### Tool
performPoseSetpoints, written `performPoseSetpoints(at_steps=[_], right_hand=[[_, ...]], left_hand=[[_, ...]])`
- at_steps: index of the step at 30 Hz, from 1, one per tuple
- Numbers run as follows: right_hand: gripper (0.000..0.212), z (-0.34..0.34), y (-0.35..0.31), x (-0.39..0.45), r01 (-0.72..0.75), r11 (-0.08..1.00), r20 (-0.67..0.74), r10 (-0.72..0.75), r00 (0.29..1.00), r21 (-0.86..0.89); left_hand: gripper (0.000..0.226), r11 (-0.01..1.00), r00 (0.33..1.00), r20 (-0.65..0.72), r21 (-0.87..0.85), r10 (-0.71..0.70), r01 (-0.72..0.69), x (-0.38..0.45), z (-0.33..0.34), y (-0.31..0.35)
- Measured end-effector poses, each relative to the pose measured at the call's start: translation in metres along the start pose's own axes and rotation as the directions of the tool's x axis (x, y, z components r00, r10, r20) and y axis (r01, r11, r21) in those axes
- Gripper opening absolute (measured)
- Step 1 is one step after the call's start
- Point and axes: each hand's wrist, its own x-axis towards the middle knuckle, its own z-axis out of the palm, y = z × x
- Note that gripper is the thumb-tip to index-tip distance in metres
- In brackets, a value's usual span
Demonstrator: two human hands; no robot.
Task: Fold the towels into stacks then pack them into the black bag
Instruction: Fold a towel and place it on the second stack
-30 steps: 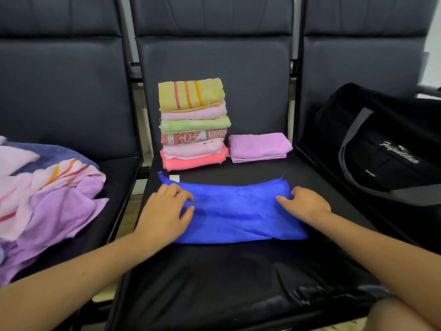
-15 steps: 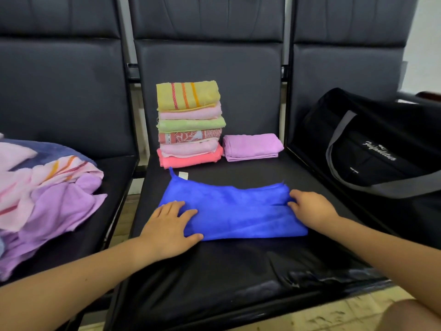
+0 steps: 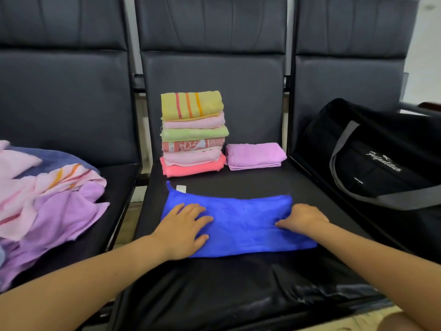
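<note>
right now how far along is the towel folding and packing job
Done: a stack of six folded towels and one folded lilac towel sit at the back of the middle black seat. In hand: the left hand and right hand rest on the half-folded bright blue towel. Left: the unfolded pile of pink and purple towels on the left seat, and nothing visibly packed into the black duffel bag.

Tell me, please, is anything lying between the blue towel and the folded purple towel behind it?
Nothing visible does. Only bare black seat separates the blue towel from the folded purple towel; the tall stack stands beside it, off to the left.
</note>
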Motion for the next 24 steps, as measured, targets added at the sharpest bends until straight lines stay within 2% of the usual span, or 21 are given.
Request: performPoseSetpoints(at_steps=[2, 3, 5, 7, 9, 11, 14, 18, 20, 23, 24], right_hand=[[0.023, -0.004, -0.002, -0.001, -0.031, 0.984, 0.062, 0.021, 0.998, 0.177], [0.02, -0.004, -0.001, 0.001, -0.063, 0.942, 0.092, 0.035, 0.995, 0.33], [0.017, -0.006, 0.001, 0.002, -0.194, 0.725, 0.224, 0.056, 0.973, 0.66], [0.021, -0.01, 0.004, -0.002, -0.337, 0.489, 0.35, 0.067, 0.934, 0.805], [0.017, -0.016, 0.002, -0.002, -0.342, 0.36, 0.347, 0.051, 0.936, 0.868], [0.011, -0.024, -0.008, -0.005, -0.278, 0.282, 0.287, 0.011, 0.958, 0.918], [0.004, -0.032, -0.035, -0.013, -0.187, 0.274, 0.22, -0.096, 0.971, 0.943], [0.02, -0.025, -0.079, -0.032, -0.037, 0.446, 0.172, -0.266, 0.948, 0.894], [0.02, -0.014, -0.097, -0.038, -0.002, 0.462, 0.196, -0.373, 0.907, 0.887], [0.01, -0.001, -0.113, -0.05, -0.036, 0.488, 0.335, -0.541, 0.772, 0.872], [0.009, 0.0, -0.115, -0.052, -0.022, 0.511, 0.351, -0.557, 0.753, 0.859]], left_hand=[[0.076, 0.998, 0.997, 0.057, -0.048, -0.046, 0.049, 0.002, 0.006, -0.001], [0.077, 0.995, 0.995, 0.068, -0.064, -0.07, 0.074, 0.002, 0.006, 0.0], [0.093, 0.995, 0.994, 0.068, -0.05, -0.081, 0.085, 0.001, 0.006, 0.0], [0.094, 0.992, 0.995, 0.036, -0.081, -0.092, 0.095, 0.0, 0.004, -0.001], [0.071, 0.982, 0.991, -0.051, -0.153, -0.122, 0.113, 0.001, 0.002, -0.004], [0.043, 0.966, 0.973, -0.155, -0.224, -0.168, 0.131, 0.001, 0.0, -0.01], [0.03, 0.939, 0.946, -0.216, -0.299, -0.243, 0.172, -0.004, 0.0, -0.024], [0.028, 0.909, 0.934, -0.217, -0.369, -0.285, 0.192, -0.012, 0.007, -0.039], [0.027, 0.908, 0.932, -0.229, -0.379, -0.28, 0.179, -0.013, 0.009, -0.04], [0.028, 0.9, 0.929, -0.245, -0.405, -0.279, 0.163, -0.016, 0.01, -0.038], [0.028, 0.898, 0.929, -0.247, -0.41, -0.276, 0.157, -0.017, 0.01, -0.038]])
